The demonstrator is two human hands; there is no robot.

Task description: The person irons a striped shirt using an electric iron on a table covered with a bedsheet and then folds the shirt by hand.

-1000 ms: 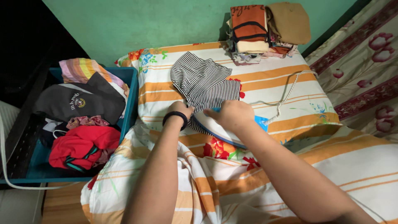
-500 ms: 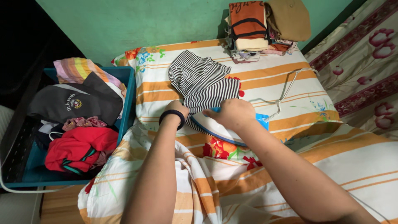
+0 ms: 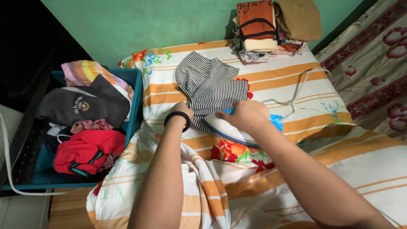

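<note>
The right hand is closed over the top of a white and blue iron, which rests flat on the near edge of a black-and-white striped cloth. The left hand, with a black band on its wrist, pinches that same edge of the cloth just beside the nose of the iron, so the two hands sit close together. The cloth spreads away from the hands across a pillow covered in orange and white stripes with flowers. A white braided cord runs from the back of the iron over the pillow. At the far end of the pillow, against the green wall, stands a stack of folded clothes. To the left, a blue basket holds a black garment, a red one and a striped pastel one. A flowered bedsheet lies to the right.
</note>
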